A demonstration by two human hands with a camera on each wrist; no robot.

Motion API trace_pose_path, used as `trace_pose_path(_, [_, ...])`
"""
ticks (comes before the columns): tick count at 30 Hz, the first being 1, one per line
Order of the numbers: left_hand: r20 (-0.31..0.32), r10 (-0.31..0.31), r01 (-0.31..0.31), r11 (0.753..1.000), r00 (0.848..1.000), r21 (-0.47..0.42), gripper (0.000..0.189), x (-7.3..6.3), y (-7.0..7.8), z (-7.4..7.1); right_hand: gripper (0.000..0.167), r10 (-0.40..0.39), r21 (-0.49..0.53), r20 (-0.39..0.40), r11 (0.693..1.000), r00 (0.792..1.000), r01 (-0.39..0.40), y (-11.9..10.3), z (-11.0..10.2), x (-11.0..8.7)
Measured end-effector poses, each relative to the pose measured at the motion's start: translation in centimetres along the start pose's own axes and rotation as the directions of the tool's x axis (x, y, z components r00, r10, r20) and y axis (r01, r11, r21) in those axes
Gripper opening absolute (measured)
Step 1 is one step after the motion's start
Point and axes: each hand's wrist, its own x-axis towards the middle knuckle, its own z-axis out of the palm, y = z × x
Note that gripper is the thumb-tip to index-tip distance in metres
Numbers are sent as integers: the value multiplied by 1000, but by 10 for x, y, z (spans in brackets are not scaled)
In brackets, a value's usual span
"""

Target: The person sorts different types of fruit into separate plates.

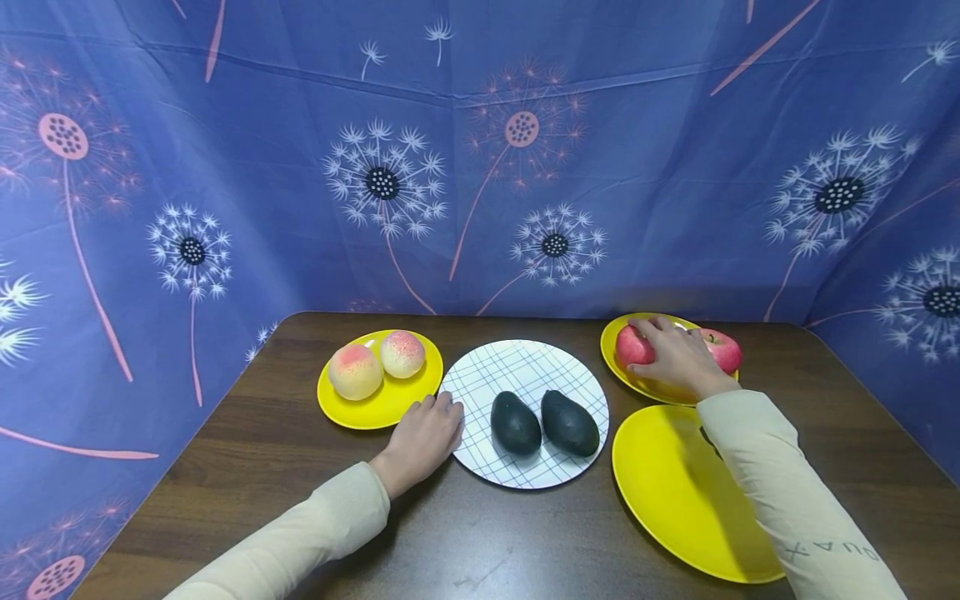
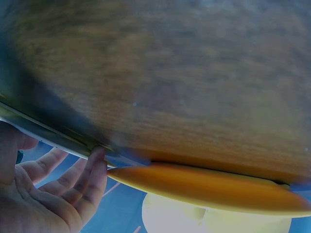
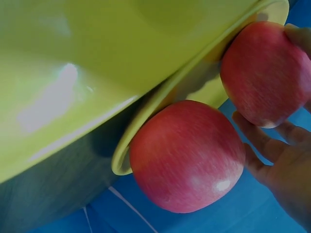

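Note:
My right hand grips a red apple at the left of the small yellow plate. Its thumb and fingers are around that fruit in the right wrist view. A second red apple sits beside it on the plate, close to the fingers. My left hand rests at the left rim of the white checked plate, its fingers loosely bent. In the left wrist view, one fingertip touches the rim. Two dark green avocados lie on the white plate.
Two peaches sit on a yellow plate at the left, close to the left hand. A larger yellow plate lies under the right forearm. A blue dandelion-patterned cloth hangs behind the brown wooden table.

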Motion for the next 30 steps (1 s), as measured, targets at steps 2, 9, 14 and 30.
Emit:
trace_pose_path(2, [-3,-1,1,1000,1000,0,22,0,0,0,89,8,6,8,1000,1000,-8,-1,0,0])
trace_pose_path(9, [0,0,0,1000,1000,-7,23,0,0,0,92,28,22,24,999,999,-28,-2,-1,0])
trace_pose_path(14, [12,-5,5,1000,1000,-5,24,0,0,0,91,24,10,22,1000,999,-24,-1,-1,0])
trace_pose_path(30, [8,-1,1,1000,1000,1,23,0,-1,-1,89,-15,-42,-36,999,999,13,-6,-6,-5])
